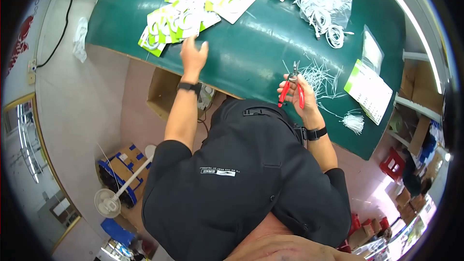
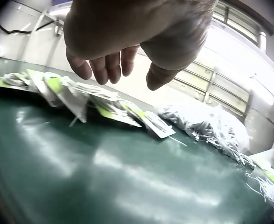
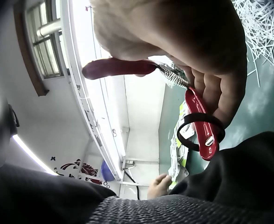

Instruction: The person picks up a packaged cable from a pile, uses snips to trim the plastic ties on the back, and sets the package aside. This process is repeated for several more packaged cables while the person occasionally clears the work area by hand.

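Note:
My right hand [image 1: 305, 94] holds spring-loaded cutting pliers [image 1: 285, 94] by their red handles, jaws pointing toward the far side of the table. In the right wrist view the red handles [image 3: 204, 116] are spread, with the coil spring showing between them. My left hand [image 1: 194, 59] is by the near edge of a pile of white-and-green cards [image 1: 189, 18] carrying coiled white cables. Seen from the left wrist, the fingers [image 2: 113, 67] hang loosely, grasping nothing, and overlap the cards [image 2: 71, 95] behind them.
Loose thin white strips [image 1: 316, 77] lie beyond the pliers, beside a bundle of white ties [image 1: 354, 123]. More printed cards [image 1: 369, 92] and a clear bag [image 1: 372, 50] lie at right. Bagged white cables [image 1: 324, 0] stand at the back. The green table's [image 1: 241, 75] near edge borders my body.

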The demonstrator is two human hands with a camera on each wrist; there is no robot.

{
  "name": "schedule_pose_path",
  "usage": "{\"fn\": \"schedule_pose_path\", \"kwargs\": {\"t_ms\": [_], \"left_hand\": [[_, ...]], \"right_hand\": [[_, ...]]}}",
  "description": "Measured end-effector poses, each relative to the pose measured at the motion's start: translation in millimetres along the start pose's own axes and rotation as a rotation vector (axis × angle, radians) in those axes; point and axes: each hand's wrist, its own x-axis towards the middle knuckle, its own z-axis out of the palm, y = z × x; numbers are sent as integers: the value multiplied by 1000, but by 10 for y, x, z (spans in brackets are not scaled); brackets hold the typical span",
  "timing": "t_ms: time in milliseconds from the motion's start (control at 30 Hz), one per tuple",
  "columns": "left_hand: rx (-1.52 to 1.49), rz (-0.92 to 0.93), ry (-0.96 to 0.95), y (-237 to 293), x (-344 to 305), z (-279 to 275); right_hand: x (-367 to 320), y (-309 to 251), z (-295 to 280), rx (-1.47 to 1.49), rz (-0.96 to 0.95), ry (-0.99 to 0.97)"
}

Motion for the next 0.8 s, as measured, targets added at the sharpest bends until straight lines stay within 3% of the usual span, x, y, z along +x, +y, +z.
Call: {"fn": "schedule_pose_path", "kwargs": {"t_ms": [67, 200, 300, 533, 800], "left_hand": [[4, 121, -44, 200, 518, 411], [131, 133, -106, 493, 1284, 936], [416, -73, -416, 548, 1622, 1132], [326, 13, -392, 285, 1792, 1259], [275, 235, -210, 434, 1279, 643]], "right_hand": [[-53, -14, 7, -25, -32, 33], [-146, -8, 33, -24, -86, 83], [-160, -19, 34, -17, -115, 105], [-5, -33, 73, -1, -102, 144], [127, -76, 152, -73, -85, 106]]}}
